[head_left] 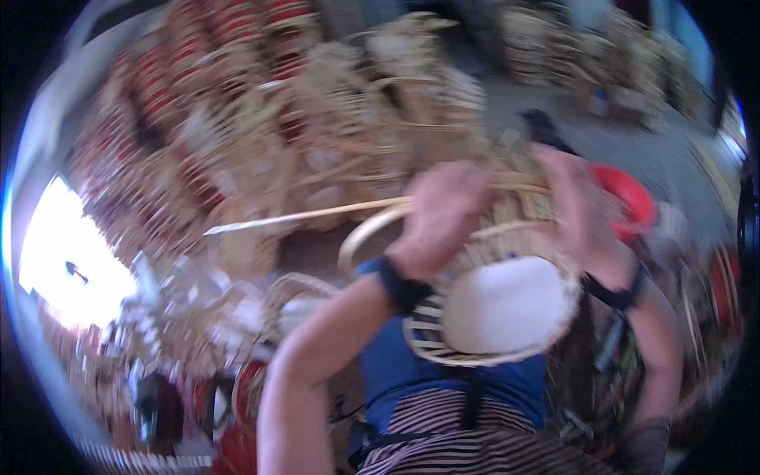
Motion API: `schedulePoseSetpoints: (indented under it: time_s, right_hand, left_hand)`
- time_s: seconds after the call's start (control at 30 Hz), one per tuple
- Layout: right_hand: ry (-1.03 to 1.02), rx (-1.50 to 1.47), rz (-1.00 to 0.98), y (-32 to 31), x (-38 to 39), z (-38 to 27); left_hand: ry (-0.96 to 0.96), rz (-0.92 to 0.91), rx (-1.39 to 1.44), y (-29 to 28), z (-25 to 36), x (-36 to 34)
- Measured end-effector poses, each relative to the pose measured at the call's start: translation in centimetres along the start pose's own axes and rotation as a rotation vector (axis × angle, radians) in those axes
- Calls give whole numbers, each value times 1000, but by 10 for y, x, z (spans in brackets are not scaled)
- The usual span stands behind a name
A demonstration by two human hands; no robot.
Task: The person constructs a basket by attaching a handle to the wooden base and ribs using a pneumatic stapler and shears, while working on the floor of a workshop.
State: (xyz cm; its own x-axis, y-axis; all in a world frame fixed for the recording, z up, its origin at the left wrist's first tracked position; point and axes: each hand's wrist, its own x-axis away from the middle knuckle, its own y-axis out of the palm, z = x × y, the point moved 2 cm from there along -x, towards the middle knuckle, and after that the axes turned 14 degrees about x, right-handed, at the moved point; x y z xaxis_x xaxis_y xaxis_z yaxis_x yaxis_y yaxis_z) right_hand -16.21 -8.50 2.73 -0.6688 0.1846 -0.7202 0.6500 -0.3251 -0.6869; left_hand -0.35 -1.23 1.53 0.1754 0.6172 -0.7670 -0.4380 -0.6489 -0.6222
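Observation:
A shallow basket (421,329) of pale slats leans on my lap, its inside turned up and a white oval base (511,305) showing. My left hand (450,207) is at its far left rim, closed over a long pale strip (317,214). That strip sticks out to the left and ends in a whitish tip. Beside the same hand a wider band (360,241) curves in a loop. At the far right rim is my right hand (579,207), its fingers smeared by motion. Whether it grips the rim or the strip, I cannot tell.
Stacks of pale and red baskets (269,87) rise ahead and to the left. A red basin (629,198) stands just beyond my right hand. Another handled basket (301,305) lies left of my lap. More pale stacks (586,59) stand across the grey floor (673,146).

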Motion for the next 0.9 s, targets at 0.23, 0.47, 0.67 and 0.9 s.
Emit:
schedulePoseSetpoints:
  time_s: [0.23,0.47,0.67,0.9]
  right_hand:
    - [115,74,21,25,-2,25]
    - [110,180,258,4,4,33]
    - [256,88,345,20,-14,43]
    - [328,-3,334,45,2,50]
  left_hand:
    - [-250,-395,-67,-22,3,-35]
    - [-534,-468,101,-78,-56,28]
    - [-495,73,31,-85,-50,16]
    - [-563,78,17,-73,-49,19]
